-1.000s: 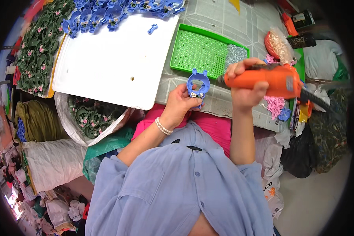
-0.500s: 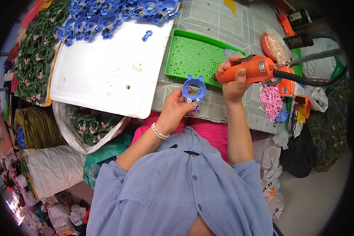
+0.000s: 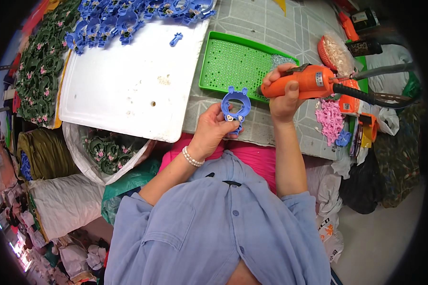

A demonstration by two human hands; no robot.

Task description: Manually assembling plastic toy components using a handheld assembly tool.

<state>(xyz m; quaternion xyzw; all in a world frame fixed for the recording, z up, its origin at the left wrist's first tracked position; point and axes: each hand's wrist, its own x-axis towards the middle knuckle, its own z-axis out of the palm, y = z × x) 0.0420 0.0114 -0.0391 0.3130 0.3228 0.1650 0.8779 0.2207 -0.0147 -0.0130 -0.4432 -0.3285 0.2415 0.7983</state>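
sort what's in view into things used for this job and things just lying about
In use, or probably so:
blue ring-shaped piece, in the left hand
orange power tool, in the right hand
green tray with silvery bits, nearby
similar blue pieces on the white board

Apparently just lying about:
pink pieces
red basket
black bag
green flowered pieces

Grey table with pale geometric lines (image 3: 290,35); directly on it: flat white rounded-corner board (image 3: 128,90), green rectangular perforated plastic tray (image 3: 233,61), round red basket (image 3: 322,51), heap of small pink pieces (image 3: 329,119)
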